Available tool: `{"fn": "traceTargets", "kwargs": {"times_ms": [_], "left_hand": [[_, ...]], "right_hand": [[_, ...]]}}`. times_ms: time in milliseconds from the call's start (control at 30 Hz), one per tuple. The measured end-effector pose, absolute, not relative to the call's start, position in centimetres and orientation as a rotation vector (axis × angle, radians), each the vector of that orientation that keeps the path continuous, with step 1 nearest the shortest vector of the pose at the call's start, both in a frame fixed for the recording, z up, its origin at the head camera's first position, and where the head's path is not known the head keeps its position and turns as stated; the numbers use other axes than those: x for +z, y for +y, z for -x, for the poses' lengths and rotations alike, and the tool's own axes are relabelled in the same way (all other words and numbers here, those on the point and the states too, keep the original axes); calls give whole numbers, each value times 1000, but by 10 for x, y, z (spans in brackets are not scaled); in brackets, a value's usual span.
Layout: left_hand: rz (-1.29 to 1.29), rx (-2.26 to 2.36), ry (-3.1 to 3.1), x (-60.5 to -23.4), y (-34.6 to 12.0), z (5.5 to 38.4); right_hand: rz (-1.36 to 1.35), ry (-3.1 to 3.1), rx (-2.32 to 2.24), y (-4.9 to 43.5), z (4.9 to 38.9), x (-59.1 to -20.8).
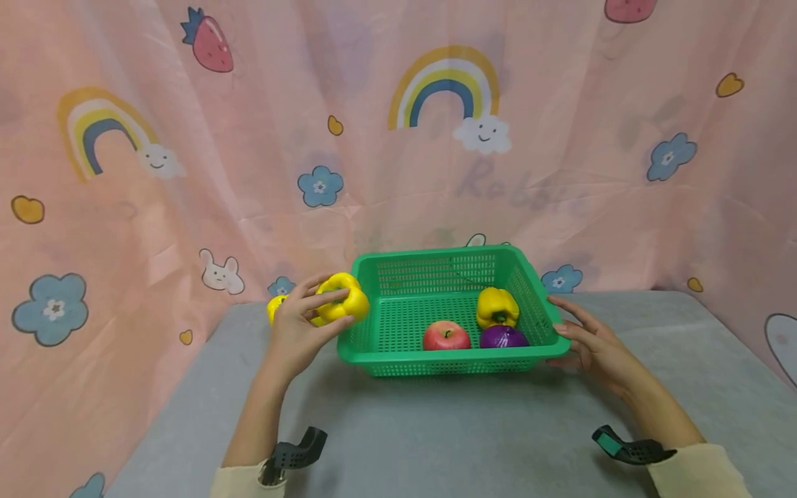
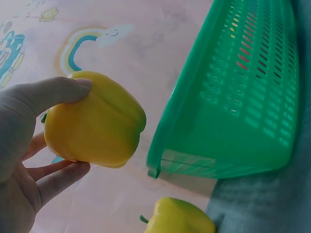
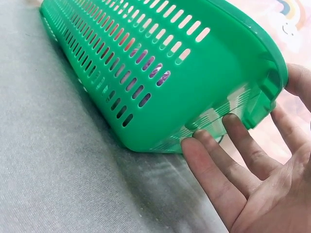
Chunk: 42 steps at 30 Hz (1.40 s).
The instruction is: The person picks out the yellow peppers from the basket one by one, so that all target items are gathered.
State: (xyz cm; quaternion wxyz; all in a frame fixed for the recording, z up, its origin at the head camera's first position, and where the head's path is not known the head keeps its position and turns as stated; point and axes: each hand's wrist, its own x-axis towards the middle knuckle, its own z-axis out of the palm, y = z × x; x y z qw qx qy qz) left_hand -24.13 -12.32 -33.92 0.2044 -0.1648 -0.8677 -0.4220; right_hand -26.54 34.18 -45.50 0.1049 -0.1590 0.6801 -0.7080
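Observation:
My left hand (image 1: 301, 325) grips a yellow bell pepper (image 1: 356, 304) in the air by the left end of a green plastic basket (image 1: 448, 356). In the left wrist view, thumb and fingers lie on opposite sides of this pepper (image 2: 95, 121). Another yellow pepper (image 2: 180, 216) sits beyond the left hand, partly covered by it in the head view. At the basket's right end, my right hand (image 1: 598, 349) touches the rim and outer wall with spread, nearly straight fingers (image 3: 252, 150). Inside the basket are a red apple (image 1: 445, 336), a yellow bell pepper (image 1: 497, 306) and a glossy purple vegetable (image 1: 504, 337), partly hidden by the front rim.
The basket stands on a grey cloth-covered table (image 1: 436, 436). Behind it hangs a pink printed curtain (image 1: 261, 159). A dark wrist mount (image 1: 299, 453) sits on the left forearm, and another mount (image 1: 629, 446) on the right.

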Motion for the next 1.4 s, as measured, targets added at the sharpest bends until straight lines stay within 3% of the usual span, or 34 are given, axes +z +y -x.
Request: {"fn": "traceTargets", "kwargs": {"times_ms": [567,1400], "left_hand": [[356,-1114,-2405,-332,-156,233],[261,-1099,-2484,-347,-178,248]], "right_hand": [[486,2002,-2079,340,265,-461],[498,2002,-2096,342,267,-458]]}}
